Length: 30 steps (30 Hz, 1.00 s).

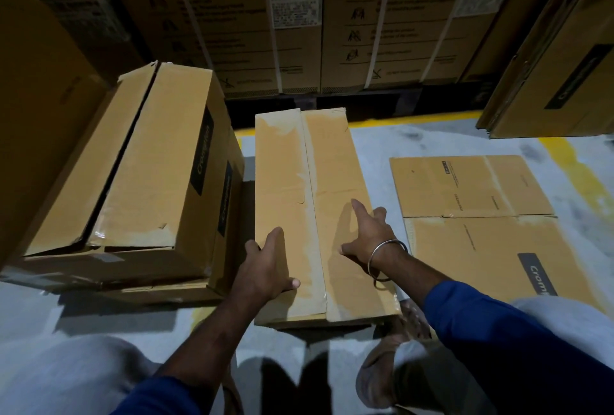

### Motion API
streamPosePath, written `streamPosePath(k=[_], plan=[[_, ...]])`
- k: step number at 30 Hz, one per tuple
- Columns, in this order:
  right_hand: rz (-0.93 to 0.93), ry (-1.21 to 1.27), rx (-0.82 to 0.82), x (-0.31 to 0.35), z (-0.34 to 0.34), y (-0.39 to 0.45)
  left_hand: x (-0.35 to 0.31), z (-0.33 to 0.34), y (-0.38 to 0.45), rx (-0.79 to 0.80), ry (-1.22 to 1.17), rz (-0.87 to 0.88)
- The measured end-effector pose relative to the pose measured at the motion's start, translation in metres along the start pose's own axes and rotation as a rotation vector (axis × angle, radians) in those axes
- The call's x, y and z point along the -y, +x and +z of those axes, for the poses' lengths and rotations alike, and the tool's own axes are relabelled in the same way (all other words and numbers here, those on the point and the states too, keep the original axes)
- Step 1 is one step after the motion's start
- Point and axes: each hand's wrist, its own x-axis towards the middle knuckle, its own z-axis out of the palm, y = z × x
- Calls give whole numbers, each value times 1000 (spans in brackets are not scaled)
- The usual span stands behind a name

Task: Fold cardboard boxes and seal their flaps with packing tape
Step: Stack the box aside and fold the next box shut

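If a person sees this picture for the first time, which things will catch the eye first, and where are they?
In the middle, both hands press flat on a long cardboard box on the floor: the left hand on its left flap, the right hand, with a metal bangle on the wrist, on its right flap. To the left stands a bigger box with an open seam, and to the right lies a flattened carton.

Box (309,208) centre on floor (372,145), bigger box (139,178) to left, flat carton (478,215) to right
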Motion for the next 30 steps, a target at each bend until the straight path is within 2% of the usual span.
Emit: streamPosePath(k=[9, 13, 15, 17, 21, 26, 30], plan=[[-15, -42, 1, -5, -3, 2, -5, -2, 8, -34, 22, 112], [-53, -165, 219, -1, -9, -4, -1, -4, 9, 11, 35, 90], [-102, -325, 390, 0, -11, -15, 3, -6, 9, 45, 31, 81], [-135, -486, 496, -1, -6, -25, 5, -7, 8, 72, 24, 63], [-164, -593, 474, -4, 7, -35, 6, -7, 7, 77, 10, 42], [-217, -564, 425, -5, 7, -36, 8, -8, 6, 72, 48, 30], [-243, -522, 387, -10, 7, -28, 8, -9, 6, 57, 158, 104]])
